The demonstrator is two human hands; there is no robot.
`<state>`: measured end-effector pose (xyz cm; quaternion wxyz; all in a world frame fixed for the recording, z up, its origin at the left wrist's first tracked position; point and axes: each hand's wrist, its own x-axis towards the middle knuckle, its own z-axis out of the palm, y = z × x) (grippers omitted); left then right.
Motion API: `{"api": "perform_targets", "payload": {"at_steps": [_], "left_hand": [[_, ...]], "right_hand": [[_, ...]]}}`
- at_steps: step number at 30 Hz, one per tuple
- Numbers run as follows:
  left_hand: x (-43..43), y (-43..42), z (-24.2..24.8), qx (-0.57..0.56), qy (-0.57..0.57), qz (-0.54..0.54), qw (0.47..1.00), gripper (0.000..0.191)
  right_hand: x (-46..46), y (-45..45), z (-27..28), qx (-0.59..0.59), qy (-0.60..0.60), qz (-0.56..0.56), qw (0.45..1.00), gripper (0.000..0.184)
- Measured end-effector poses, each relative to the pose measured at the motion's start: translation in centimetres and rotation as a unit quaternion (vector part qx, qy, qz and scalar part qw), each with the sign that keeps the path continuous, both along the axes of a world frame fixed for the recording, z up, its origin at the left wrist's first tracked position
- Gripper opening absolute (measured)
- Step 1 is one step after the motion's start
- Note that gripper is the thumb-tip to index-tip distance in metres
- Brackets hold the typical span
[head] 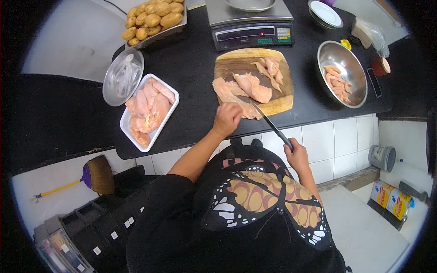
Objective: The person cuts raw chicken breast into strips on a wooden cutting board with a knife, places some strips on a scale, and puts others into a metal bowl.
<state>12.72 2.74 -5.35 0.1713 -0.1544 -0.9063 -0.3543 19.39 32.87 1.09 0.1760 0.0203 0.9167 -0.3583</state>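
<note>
A wooden cutting board (286, 99) lies near the table's front edge with raw chicken on it. My left hand (228, 117) has its fingers curled on the near edge of a flat chicken fillet (235, 96). In my right hand (297, 155) is the dark handle of a kitchen knife (270, 123); its tip touches or hovers by the fillet's right end, I cannot tell which. A thicker chicken piece (255, 88) sits just behind the fillet. Thin chicken pieces (272, 70) are heaped at the board's far right.
To the left, a white tray (166, 120) holds chicken pieces (148, 105), beside a clear lid or bowl with a plastic bag (125, 78). A steel bowl (356, 68) with chicken strips (337, 83) stands right. Behind are a digital scale (252, 36) and a container of potatoes (153, 18).
</note>
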Motion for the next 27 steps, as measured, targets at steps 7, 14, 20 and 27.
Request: {"api": "perform_targets", "payload": {"at_steps": [7,14,20,27], "left_hand": [[-4.9,-5.2,-1.3,0.012,-0.046,0.247,0.968,0.029],[-8.5,-6.7,-1.2,0.113,-0.27,0.277,0.915,0.042],[-10.0,-8.2,-0.4,0.137,-0.308,0.196,0.921,0.025],[-10.0,-9.5,-1.9,0.33,-0.356,0.208,0.849,0.02]], "right_hand": [[-3.5,-4.1,-0.9,-0.04,0.028,0.058,0.997,0.019],[-5.6,-7.5,-1.7,0.0,0.027,0.058,0.998,0.019],[-5.6,-8.2,-1.4,-0.021,0.045,0.051,0.997,0.018],[-5.6,-9.6,-1.2,-0.017,0.051,0.057,0.997,0.018]]}}
